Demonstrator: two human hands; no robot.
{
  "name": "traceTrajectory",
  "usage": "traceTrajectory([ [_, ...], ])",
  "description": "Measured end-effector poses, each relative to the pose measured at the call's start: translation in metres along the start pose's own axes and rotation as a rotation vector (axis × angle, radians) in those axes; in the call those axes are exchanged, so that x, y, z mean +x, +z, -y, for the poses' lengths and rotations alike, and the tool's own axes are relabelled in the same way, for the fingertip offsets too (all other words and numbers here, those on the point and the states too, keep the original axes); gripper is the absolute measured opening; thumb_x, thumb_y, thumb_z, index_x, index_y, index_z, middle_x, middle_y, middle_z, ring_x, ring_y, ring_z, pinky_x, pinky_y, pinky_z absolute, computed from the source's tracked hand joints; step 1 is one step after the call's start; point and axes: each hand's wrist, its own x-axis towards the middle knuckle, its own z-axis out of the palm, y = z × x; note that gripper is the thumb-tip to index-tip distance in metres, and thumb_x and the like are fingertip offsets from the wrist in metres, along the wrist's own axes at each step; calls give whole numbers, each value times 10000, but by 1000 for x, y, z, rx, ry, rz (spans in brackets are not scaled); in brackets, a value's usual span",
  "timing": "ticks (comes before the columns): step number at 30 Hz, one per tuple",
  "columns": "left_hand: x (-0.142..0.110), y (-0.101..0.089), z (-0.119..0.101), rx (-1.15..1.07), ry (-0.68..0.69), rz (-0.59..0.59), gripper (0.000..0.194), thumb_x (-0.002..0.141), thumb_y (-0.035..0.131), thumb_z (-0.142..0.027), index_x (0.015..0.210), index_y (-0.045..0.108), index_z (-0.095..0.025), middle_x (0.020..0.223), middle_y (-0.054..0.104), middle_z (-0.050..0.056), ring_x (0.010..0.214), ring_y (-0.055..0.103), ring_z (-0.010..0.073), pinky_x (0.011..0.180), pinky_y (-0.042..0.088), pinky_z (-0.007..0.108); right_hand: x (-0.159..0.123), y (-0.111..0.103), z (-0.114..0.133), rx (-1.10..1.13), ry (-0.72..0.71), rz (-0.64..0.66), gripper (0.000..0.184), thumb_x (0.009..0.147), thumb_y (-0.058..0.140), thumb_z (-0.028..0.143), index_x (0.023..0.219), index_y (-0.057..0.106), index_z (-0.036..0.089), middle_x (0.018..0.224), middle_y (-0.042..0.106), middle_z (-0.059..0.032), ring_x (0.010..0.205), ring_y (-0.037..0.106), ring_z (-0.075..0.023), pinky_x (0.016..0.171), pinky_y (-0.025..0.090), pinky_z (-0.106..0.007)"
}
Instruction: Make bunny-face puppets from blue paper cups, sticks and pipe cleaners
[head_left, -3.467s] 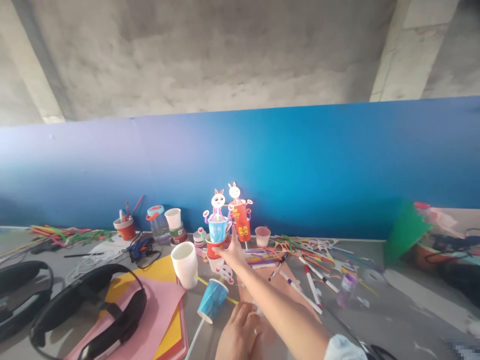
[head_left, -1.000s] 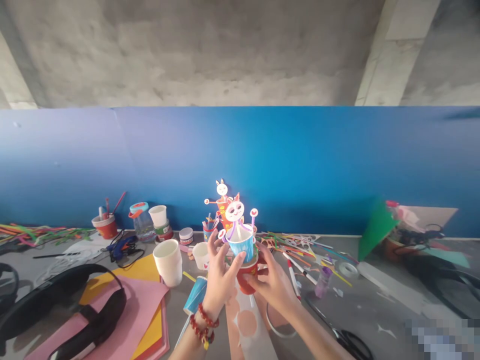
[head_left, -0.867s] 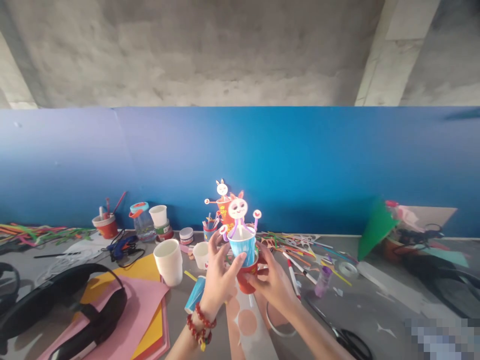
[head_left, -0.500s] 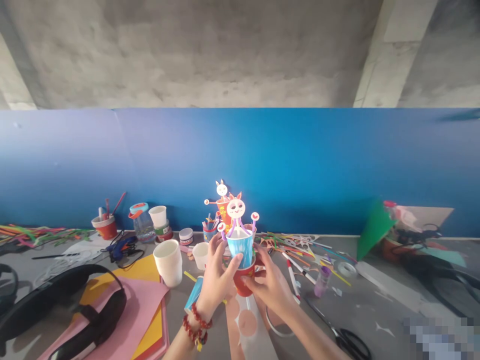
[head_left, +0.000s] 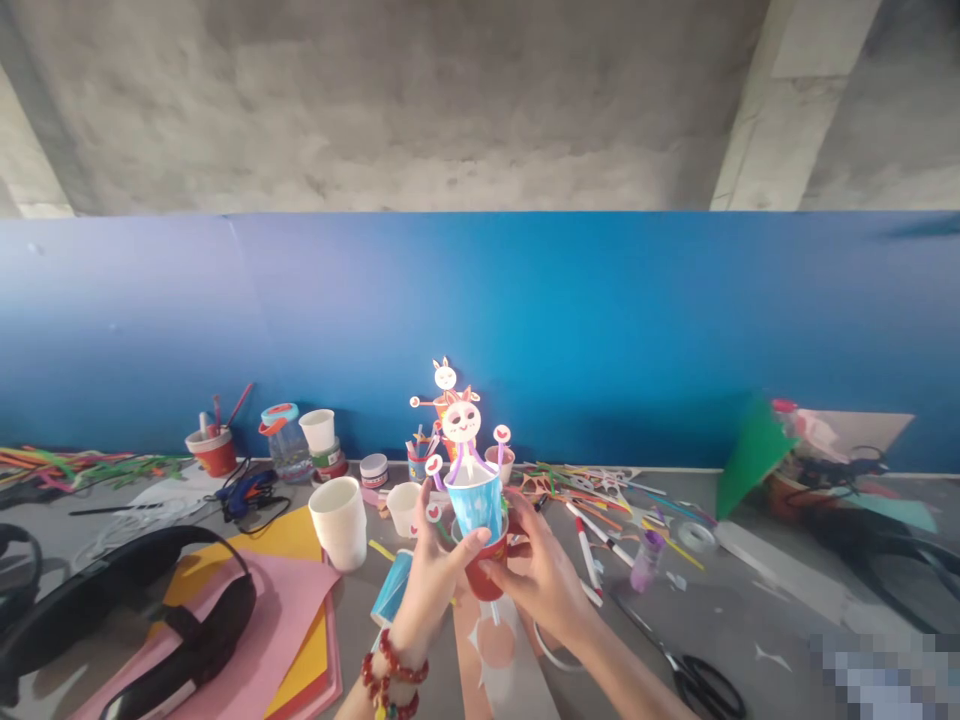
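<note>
Both my hands hold a cup puppet above the table. Its blue paper cup (head_left: 474, 502) sits nested in a red paper cup (head_left: 484, 572), and a white animal face (head_left: 461, 421) on a stick rises from the blue cup with purple pipe-cleaner arms. My left hand (head_left: 436, 580), with a red bead bracelet at the wrist, is wrapped round the left side of the cups. My right hand (head_left: 541, 578) grips the red cup from the right. Behind stands another rabbit cup puppet (head_left: 445, 392) in orange.
A white cup (head_left: 339, 522), a fallen blue cup (head_left: 391, 590), pink and yellow paper sheets (head_left: 292, 610) and black headsets (head_left: 150, 620) lie left. Markers (head_left: 592, 535), pipe cleaners, tape, a purple bottle (head_left: 643, 562) and scissors (head_left: 694, 680) lie right. A blue wall (head_left: 675, 330) backs the table.
3.5 s ago my right hand reached for the puppet at the back. Both hands have since brought it near; over the last second it has tilted and sunk slightly.
</note>
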Motion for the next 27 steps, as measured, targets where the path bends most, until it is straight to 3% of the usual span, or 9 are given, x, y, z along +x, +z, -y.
traceTrajectory([
  [7, 0, 1, -1, 32, -5, -8, 994, 739, 810, -383, 1530, 210, -333, 1445, 552, 82, 1311, 535, 292, 1033, 497, 368, -3, 0, 14, 39, -14, -8, 734, 835, 694, 235, 1468, 329, 302, 1237, 680, -83, 1014, 718, -269, 844, 622, -407],
  [16, -7, -1, 10, -51, -49, 0, 810, 760, 777, -395, 1463, 393, -277, 1330, 639, 119, 1254, 582, 331, 1079, 439, 458, -4, -1, 10, -7, 19, -7, 764, 843, 708, 367, 1475, 290, 276, 1170, 709, -96, 904, 740, -265, 789, 624, -408],
  [22, -8, 1, 4, -37, 145, -72, 700, 852, 682, -420, 1453, 332, -342, 1485, 461, 87, 1387, 429, 298, 1079, 432, 422, -4, -3, 14, -33, 34, -16, 750, 836, 699, 318, 1465, 294, 274, 1202, 699, -88, 918, 733, -248, 760, 631, -374],
  [27, 0, -1, -11, 305, 336, -103, 405, 834, 694, -432, 1196, 590, -282, 1438, 412, 85, 1369, 397, 328, 1078, 404, 436, -6, -2, 11, -68, 34, -13, 750, 821, 697, 272, 1454, 297, 299, 1241, 676, -76, 918, 731, -249, 822, 617, -408],
])
